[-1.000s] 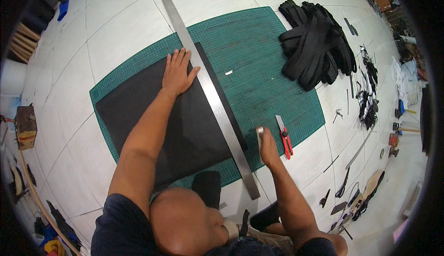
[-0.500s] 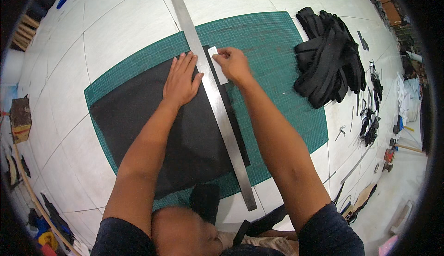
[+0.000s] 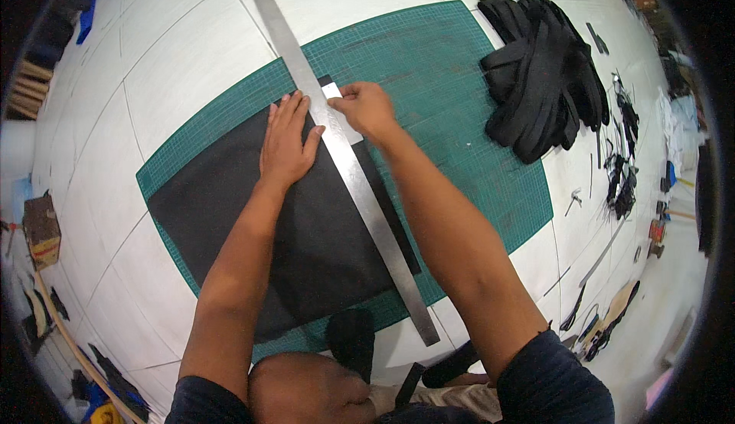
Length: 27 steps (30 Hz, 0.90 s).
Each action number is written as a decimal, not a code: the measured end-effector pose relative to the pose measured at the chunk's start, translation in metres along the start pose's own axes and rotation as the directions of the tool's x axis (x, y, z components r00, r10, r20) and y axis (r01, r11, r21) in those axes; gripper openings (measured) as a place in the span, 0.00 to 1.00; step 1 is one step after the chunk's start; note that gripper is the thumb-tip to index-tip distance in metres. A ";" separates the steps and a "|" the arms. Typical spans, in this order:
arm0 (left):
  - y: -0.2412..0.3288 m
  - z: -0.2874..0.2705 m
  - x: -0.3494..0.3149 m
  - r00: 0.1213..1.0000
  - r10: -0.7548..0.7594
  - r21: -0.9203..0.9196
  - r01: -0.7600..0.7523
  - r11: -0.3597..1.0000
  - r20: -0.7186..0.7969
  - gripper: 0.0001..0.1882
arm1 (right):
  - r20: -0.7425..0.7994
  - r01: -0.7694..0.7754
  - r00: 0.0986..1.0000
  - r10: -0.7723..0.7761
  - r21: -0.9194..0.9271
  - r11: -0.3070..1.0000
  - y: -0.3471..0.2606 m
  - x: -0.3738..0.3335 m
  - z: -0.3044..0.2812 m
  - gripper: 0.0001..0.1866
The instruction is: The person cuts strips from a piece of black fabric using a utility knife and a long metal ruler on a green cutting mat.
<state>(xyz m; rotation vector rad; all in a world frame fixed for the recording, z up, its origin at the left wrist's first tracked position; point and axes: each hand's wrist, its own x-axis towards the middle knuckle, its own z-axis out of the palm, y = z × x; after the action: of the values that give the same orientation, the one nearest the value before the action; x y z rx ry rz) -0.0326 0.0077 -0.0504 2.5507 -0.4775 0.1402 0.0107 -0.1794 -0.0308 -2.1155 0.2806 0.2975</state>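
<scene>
A long, flat metal ruler (image 3: 344,156) lies diagonally over a matte black sheet (image 3: 306,233) on a green gridded cutting mat (image 3: 459,79), all on the white tiled floor (image 3: 168,57). Since half a second ago both hands have barely shifted. The left hand (image 3: 285,142) presses flat, fingers spread, on the sheet beside the ruler. The right hand (image 3: 366,108) is closed around a small pale tool (image 3: 334,90), possibly a blade, at the ruler's edge. Black straps (image 3: 540,72) are heaped nearby.
</scene>
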 end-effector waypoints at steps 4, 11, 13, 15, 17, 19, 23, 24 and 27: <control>-0.002 -0.001 -0.002 1.000 0.015 0.016 -0.015 1.000 -0.009 0.31 | -0.019 -0.012 1.000 0.011 -0.024 1.000 -0.006 -0.004 0.003 0.22; 0.001 0.014 0.005 0.997 0.078 0.037 -0.077 0.996 -0.014 0.30 | -0.020 0.040 0.999 -0.044 -0.183 0.982 0.017 -0.015 -0.010 0.24; -0.014 0.011 -0.001 0.995 0.095 0.082 -0.091 0.992 -0.043 0.30 | 0.003 0.048 0.999 -0.049 -0.189 0.981 0.020 -0.055 -0.009 0.23; -0.021 0.006 -0.001 0.995 0.097 0.087 -0.094 0.992 -0.029 0.31 | -0.013 0.039 0.999 -0.044 -0.262 0.964 0.028 -0.106 -0.016 0.22; -0.017 0.008 -0.002 0.993 0.117 0.076 -0.115 0.990 -0.032 0.31 | 0.038 0.001 0.999 0.009 -0.249 0.968 0.055 -0.157 -0.034 0.21; -0.014 0.006 0.004 0.991 0.129 0.086 -0.127 0.988 -0.019 0.31 | 0.062 -0.006 0.998 0.022 -0.250 0.968 0.081 -0.206 -0.049 0.20; -0.005 -0.014 0.009 0.974 0.058 0.196 -0.102 0.975 0.217 0.48 | -0.016 -0.066 0.998 0.064 -0.204 0.977 0.117 -0.288 -0.059 0.20; 0.000 -0.022 0.013 0.955 0.012 0.197 -0.074 0.978 0.298 0.62 | -0.033 -0.073 0.997 0.068 -0.200 0.977 0.122 -0.299 -0.062 0.20; 0.023 -0.034 0.021 0.883 -0.080 0.462 -0.163 0.872 0.463 0.70 | 0.014 -0.159 0.987 0.162 -0.132 0.978 0.133 -0.316 -0.067 0.18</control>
<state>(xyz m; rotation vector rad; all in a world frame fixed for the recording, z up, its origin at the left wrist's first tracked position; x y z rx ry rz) -0.0215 0.0007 -0.0062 3.0845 -0.7639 -0.4117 -0.3223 -0.2797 -0.0003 -2.2202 0.4294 0.4471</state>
